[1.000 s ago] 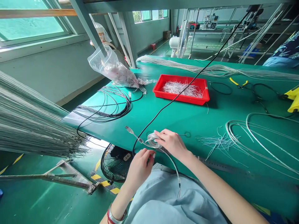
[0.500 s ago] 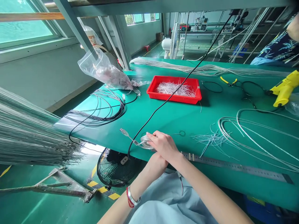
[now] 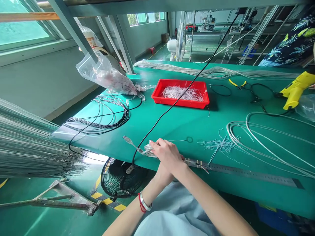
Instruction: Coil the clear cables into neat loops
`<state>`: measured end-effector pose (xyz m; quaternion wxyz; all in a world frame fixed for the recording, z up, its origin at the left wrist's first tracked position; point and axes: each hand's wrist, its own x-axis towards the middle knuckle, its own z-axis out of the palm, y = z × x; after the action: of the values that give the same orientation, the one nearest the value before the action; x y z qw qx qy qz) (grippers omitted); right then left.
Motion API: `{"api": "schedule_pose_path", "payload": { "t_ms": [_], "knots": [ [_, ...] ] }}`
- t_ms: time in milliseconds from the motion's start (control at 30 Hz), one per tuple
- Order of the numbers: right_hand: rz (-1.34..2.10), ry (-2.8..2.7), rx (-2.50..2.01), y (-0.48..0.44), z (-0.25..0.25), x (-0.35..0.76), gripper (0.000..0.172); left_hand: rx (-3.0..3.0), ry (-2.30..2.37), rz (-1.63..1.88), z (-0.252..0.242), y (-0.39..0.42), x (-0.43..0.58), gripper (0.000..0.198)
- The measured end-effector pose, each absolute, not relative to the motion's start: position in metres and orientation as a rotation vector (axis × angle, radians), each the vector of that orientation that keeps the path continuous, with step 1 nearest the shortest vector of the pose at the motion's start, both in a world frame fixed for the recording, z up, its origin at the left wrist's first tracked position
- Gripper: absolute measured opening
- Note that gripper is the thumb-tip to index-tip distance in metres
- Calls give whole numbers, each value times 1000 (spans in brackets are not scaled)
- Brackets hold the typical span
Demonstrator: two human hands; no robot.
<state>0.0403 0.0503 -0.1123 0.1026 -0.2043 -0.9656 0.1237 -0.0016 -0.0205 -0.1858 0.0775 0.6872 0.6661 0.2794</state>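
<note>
Well, our right hand [image 3: 168, 155] lies curled over one small coil of clear-sheathed cable [image 3: 149, 150], which sits on the edge of the green workbench [image 3: 177, 123], and it seems to be gripping the coil. Our left hand [image 3: 163, 173] is tucked beneath it, mostly hidden, so we cannot tell whether it is open or closed. One USB plug [image 3: 128, 140] lies just beside the coil, and one black cable [image 3: 172, 106] climbs away across the bench. One steel ruler [image 3: 241, 171] runs along the near edge. Farther off sit one red tray [image 3: 179, 104] of cut white wires — plus one pair of yellow-handled pliers [image 3: 236, 83] and one yellow glue gun [image 3: 295, 88].
</note>
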Motion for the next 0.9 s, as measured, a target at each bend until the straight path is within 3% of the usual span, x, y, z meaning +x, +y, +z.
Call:
{"api": "schedule_pose_path", "payload": {
  "t_ms": [300, 400, 533, 633, 800, 900],
  "knots": [
    [394, -2804, -597, 51, -116, 41, 38, 2399, 1809, 1003, -174, -62, -20, 23],
    [421, -2777, -582, 52, -119, 43, 38, 2332, 1999, 1132, -167, -84, -46, 25],
    [447, -2747, -533, 53, -124, 47, 36, 2017, 2301, 1050, -151, -80, -83, 63],
    [460, -2727, -501, 53, -123, 49, 32, 1987, 2164, 841, -142, -62, -101, 72],
    [534, -2666, -486, 52, -125, 51, 28, 1934, 2034, 664, -136, -44, -111, 40],
    [598, -2599, -547, 45, -136, 59, 52, 1887, 2039, 612, -135, -43, -113, 32]
  ]
}}
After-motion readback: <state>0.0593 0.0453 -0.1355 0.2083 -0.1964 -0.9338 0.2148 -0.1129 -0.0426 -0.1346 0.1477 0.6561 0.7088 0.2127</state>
